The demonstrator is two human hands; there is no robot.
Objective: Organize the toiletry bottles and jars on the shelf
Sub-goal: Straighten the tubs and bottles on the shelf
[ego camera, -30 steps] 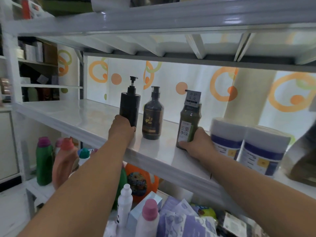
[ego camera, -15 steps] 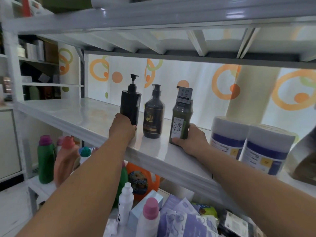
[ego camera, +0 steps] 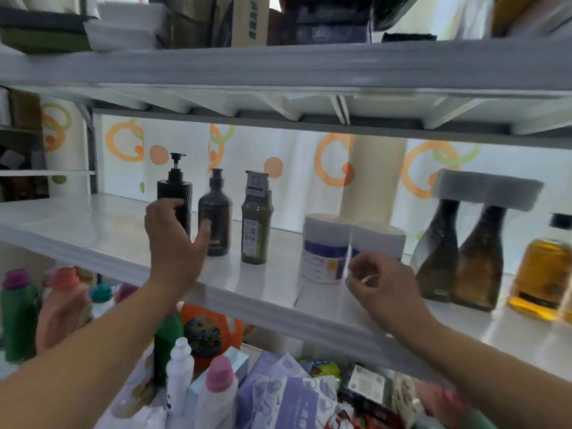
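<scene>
Three bottles stand in a row on the white shelf (ego camera: 77,230): a black pump bottle (ego camera: 178,193), a dark brown pump bottle (ego camera: 215,212) and a green bottle with a white label (ego camera: 256,224). My left hand (ego camera: 173,239) is in front of the black pump bottle, fingers spread, holding nothing. My right hand (ego camera: 382,283) hovers in front of two white jars with blue labels (ego camera: 326,247), (ego camera: 376,239), fingers loosely curled, holding nothing.
Two dark flared bottles (ego camera: 464,258) under a grey foam block (ego camera: 486,188) and an amber bottle (ego camera: 540,274) stand at the right. Boxes fill the upper shelf (ego camera: 278,66). Detergent bottles (ego camera: 18,314) and purple packets (ego camera: 288,394) crowd the level below.
My left hand has let go of the black pump bottle and opened. My right hand has released the green bottle and moved right toward the white jars. The view has tilted up.
</scene>
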